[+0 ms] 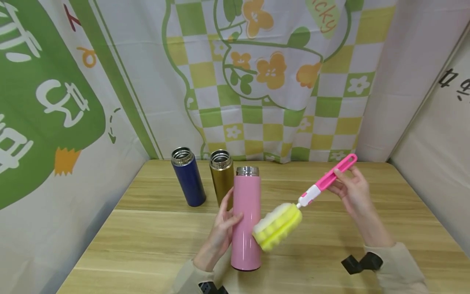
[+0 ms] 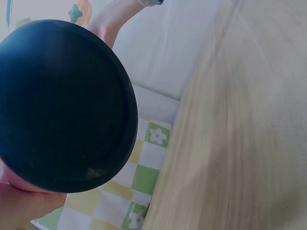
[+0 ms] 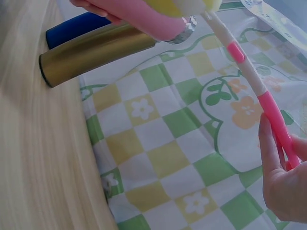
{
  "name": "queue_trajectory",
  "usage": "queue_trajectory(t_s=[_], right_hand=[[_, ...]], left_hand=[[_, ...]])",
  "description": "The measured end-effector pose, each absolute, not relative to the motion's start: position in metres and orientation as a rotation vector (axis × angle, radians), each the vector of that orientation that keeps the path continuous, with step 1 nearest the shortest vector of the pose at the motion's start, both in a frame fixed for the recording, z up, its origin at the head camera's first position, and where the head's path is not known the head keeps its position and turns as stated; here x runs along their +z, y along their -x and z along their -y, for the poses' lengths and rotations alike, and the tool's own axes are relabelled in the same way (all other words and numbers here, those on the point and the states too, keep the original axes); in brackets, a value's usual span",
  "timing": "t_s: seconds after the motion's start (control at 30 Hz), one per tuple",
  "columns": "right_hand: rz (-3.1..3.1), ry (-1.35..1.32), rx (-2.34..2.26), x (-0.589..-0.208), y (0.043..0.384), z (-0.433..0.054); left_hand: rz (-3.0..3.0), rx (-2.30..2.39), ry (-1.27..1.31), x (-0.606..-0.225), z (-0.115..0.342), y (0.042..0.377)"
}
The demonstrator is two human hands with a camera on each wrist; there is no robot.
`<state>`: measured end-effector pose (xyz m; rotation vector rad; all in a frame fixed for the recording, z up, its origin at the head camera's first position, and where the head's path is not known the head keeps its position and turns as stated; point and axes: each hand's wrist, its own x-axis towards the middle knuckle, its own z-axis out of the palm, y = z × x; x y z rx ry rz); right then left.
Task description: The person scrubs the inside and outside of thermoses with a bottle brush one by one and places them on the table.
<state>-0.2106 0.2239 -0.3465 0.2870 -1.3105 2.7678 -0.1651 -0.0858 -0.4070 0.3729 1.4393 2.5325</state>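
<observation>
My left hand (image 1: 221, 224) grips a pink thermos bottle (image 1: 247, 220) around its side. The bottle stands nearly upright, lidless, and its steel neck shows; in the left wrist view its dark round base (image 2: 67, 105) faces the camera, off the table. My right hand (image 1: 352, 190) holds a bottle brush (image 1: 338, 171) by its pink handle, seen too in the right wrist view, where fingers and thumb pinch the handle (image 3: 276, 120). The brush's yellow and white sponge head (image 1: 278, 226) points down-left, in front of or against the bottle's right side; I cannot tell whether they touch.
Behind the pink bottle stand a gold bottle (image 1: 221, 175) and, left of it, a dark blue bottle (image 1: 188, 179), both without lids. All are at a wooden table (image 1: 147, 241). A patterned curtain (image 1: 264, 134) hangs along the table's far edge.
</observation>
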Motion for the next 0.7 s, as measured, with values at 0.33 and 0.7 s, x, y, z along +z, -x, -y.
queue_trajectory(t_s=[0.33,0.7], right_hand=[[1.010,-0.173,2.753,-0.331,0.214,-0.231],[0.933,-0.126,2.720,-0.325,0.213,-0.235]], left_hand=[[-1.472,2.502,-0.382,-0.409,0.088,0.164],[-1.506,2.502,-0.437,-0.410,0.092,0.164]])
